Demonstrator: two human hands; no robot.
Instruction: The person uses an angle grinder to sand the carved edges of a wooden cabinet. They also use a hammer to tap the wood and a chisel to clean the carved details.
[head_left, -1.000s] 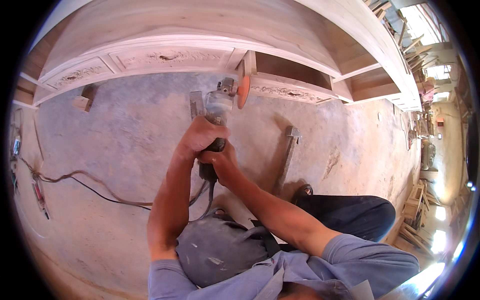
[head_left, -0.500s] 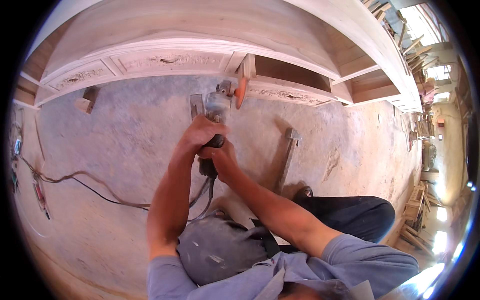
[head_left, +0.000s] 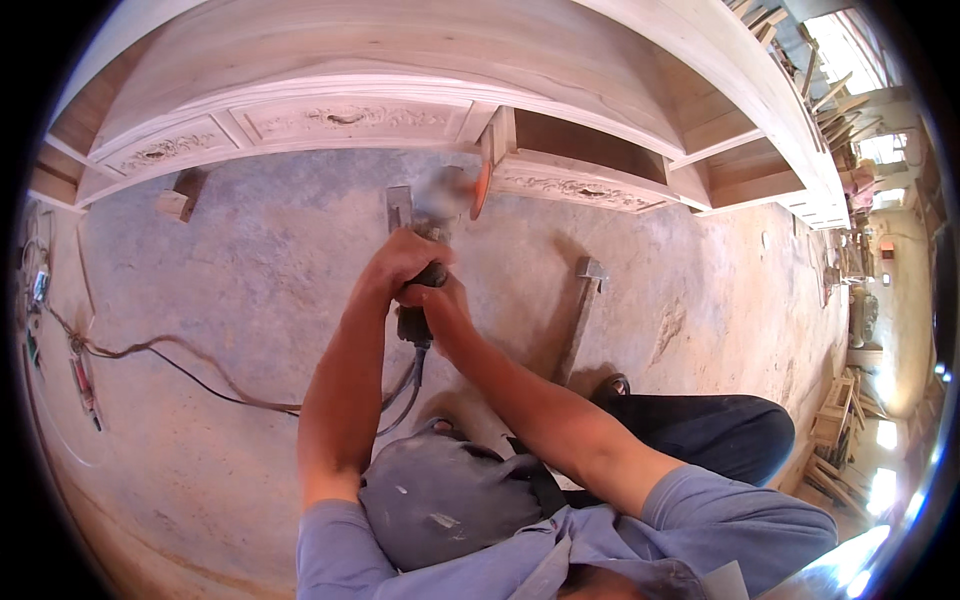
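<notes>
My left hand point(head_left: 405, 257) is wrapped round the body of an angle grinder point(head_left: 413, 322). Behind it my right hand point(head_left: 440, 297) grips the same tool, closer to the cord end. The grinder's head is blurred, and its orange disc point(head_left: 482, 191) stands on edge at the left end of a carved wooden drawer point(head_left: 575, 188). Whether disc and wood touch, I cannot tell. That drawer juts out of a long, pale wooden cabinet point(head_left: 340, 85), below a dark opening. A flat metal-coloured piece point(head_left: 399, 208) lies on the floor left of the grinder head.
On the floor to the right lies a hammer-like tool point(head_left: 590, 268) with a long handle. A power cord point(head_left: 200, 365) runs left from the grinder past a red tool point(head_left: 84, 390). One wooden block point(head_left: 182, 197) sits under the cabinet's left part. Wood scraps point(head_left: 835, 480) pile up at far right.
The grinder head has gone from fairly sharp to blurred. Both hands keep their grip, and the grinder has hardly shifted. The whole view has moved very slightly.
</notes>
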